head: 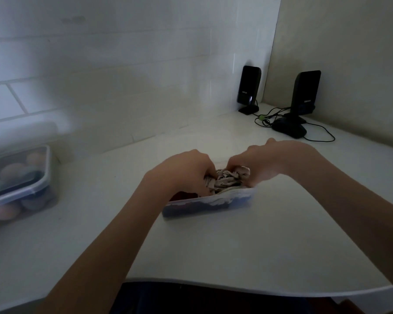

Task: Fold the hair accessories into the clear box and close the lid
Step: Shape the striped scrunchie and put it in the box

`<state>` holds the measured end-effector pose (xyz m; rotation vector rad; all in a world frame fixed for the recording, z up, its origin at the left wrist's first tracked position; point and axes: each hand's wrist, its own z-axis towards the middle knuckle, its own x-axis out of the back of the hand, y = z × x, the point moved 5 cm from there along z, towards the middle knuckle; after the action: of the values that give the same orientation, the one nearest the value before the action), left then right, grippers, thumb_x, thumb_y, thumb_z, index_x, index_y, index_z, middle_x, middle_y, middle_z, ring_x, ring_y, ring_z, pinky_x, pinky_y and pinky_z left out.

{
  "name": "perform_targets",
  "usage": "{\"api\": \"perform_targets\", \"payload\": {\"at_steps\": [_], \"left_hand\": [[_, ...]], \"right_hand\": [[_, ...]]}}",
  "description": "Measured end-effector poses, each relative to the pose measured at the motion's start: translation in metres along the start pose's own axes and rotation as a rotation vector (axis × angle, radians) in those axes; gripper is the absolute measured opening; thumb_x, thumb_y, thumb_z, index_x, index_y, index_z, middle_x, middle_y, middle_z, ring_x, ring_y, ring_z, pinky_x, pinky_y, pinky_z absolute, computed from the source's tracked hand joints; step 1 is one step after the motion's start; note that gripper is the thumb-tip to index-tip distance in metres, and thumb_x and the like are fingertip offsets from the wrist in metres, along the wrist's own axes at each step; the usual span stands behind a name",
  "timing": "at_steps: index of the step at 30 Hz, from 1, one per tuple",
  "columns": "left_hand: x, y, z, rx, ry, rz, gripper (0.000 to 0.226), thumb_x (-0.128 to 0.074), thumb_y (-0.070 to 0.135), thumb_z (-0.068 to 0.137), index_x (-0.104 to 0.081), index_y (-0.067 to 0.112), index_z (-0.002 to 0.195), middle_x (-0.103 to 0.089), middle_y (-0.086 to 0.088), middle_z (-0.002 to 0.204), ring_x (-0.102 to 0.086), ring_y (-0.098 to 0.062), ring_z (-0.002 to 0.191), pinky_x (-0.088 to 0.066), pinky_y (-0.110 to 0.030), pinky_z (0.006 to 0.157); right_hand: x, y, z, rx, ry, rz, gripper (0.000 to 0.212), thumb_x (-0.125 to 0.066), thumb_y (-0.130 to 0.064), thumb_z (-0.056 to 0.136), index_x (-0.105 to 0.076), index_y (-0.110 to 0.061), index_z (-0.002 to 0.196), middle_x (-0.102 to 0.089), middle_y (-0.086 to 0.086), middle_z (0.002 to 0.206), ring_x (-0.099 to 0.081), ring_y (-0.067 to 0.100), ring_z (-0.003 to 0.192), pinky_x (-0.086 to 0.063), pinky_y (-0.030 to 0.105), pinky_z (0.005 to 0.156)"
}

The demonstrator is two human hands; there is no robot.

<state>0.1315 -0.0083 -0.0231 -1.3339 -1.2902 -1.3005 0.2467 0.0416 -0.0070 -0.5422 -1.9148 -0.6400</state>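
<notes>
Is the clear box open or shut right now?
Open. No lid sits on the clear box; both hands, left and right, press bunched beige fabric down past its rim.

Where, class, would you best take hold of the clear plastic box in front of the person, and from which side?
Probably by its short right end wall, coming from the right. The clear plastic box lies long side toward the camera, and both hands, left hand and right hand, crowd the top.

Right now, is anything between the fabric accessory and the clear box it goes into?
Nothing visible. Both the left hand and right hand press the beige accessory straight down into the open clear box.
</notes>
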Motion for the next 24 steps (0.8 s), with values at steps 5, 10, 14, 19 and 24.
{"api": "perform_targets", "payload": {"at_steps": [5,10,14,19,24], "left_hand": [[-0.009,0.001,0.003,-0.005,0.014,0.028,0.037,-0.062,0.032,0.08,-0.055,0.028,0.117,-0.06,-0.003,0.105,-0.047,-0.018,0.082,-0.035,-0.029,0.068],[-0.008,-0.003,0.001,-0.026,-0.012,-0.011,0.04,-0.063,0.036,0.079,-0.056,0.031,0.118,-0.064,0.0,0.108,-0.047,-0.015,0.083,-0.037,-0.028,0.071],[-0.006,-0.003,-0.003,0.0,-0.054,-0.059,0.043,-0.061,0.037,0.083,-0.054,0.029,0.125,-0.06,0.001,0.12,-0.049,-0.015,0.096,-0.041,-0.03,0.082],[0.013,0.014,-0.006,-0.046,0.148,0.012,0.033,-0.064,0.025,0.081,-0.064,0.027,0.114,-0.063,0.002,0.109,-0.052,-0.019,0.104,-0.048,-0.034,0.083],[0.018,0.017,-0.004,-0.019,0.157,0.011,0.031,-0.064,0.018,0.08,-0.068,0.022,0.11,-0.067,0.0,0.105,-0.056,-0.018,0.092,-0.045,-0.028,0.075]], "right_hand": [[-0.011,-0.007,0.019,0.02,0.154,-0.115,0.035,-0.053,-0.042,0.087,-0.044,-0.027,0.117,-0.06,-0.001,0.11,-0.052,0.022,0.091,-0.03,0.032,0.076],[-0.011,-0.006,0.021,0.028,0.155,-0.161,0.034,-0.051,-0.045,0.088,-0.045,-0.027,0.117,-0.06,-0.001,0.102,-0.049,0.02,0.079,-0.034,0.03,0.066],[-0.012,-0.006,0.018,0.039,0.156,-0.148,0.025,-0.046,-0.043,0.09,-0.051,-0.03,0.111,-0.055,-0.009,0.089,-0.048,0.017,0.083,-0.028,0.041,0.085],[-0.002,-0.014,0.007,0.177,0.437,-0.316,0.027,-0.048,-0.046,0.087,-0.066,-0.028,0.095,-0.052,-0.006,0.091,-0.046,0.016,0.095,-0.03,0.042,0.089],[-0.003,-0.012,0.015,0.122,0.298,-0.024,0.022,-0.05,-0.012,0.084,-0.067,-0.011,0.098,-0.065,0.006,0.087,-0.059,0.026,0.08,-0.044,0.029,0.068]]}}
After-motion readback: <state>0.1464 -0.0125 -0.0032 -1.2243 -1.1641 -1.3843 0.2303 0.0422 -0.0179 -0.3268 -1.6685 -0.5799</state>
